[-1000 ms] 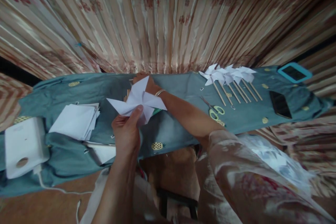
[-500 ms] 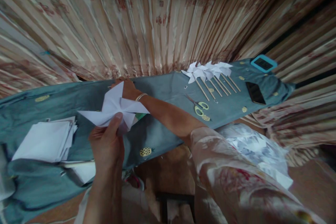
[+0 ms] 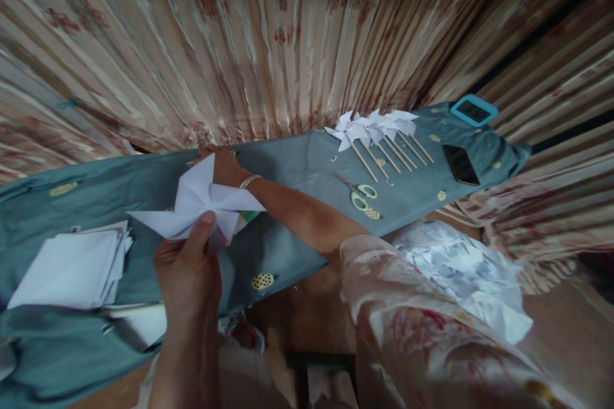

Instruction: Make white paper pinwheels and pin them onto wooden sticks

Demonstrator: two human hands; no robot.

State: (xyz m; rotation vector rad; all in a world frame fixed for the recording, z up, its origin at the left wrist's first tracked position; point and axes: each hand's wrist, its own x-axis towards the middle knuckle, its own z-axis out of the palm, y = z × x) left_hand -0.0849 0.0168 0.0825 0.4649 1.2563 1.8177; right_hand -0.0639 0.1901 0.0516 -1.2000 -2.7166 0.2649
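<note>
My left hand (image 3: 189, 262) pinches a folded white paper pinwheel (image 3: 194, 201), its thumb pressed near the middle of the blades. Beyond the pinwheel, my right hand (image 3: 225, 167) reaches down to the far side of the cloth-covered table, a bracelet on its wrist. The pinwheel covers most of its fingers, so what they touch is hidden. A green object (image 3: 250, 215) shows partly behind the pinwheel's right blade. To the right, several finished pinwheels on wooden sticks (image 3: 369, 131) lie in a row. Scissors (image 3: 359, 195) with pale green handles rest in front of them.
A stack of white paper (image 3: 67, 268) lies at the left, with more paper (image 3: 146, 324) near the front edge. A phone (image 3: 460, 165) and a blue-framed digital clock (image 3: 474, 110) are at the right end. A bag of paper scraps (image 3: 465, 268) sits below. Curtains (image 3: 268, 45) hang behind.
The whole view has shifted a little, with the table's things appearing slightly further left. My left hand still holds the pinwheel, and my right hand stays behind it.
</note>
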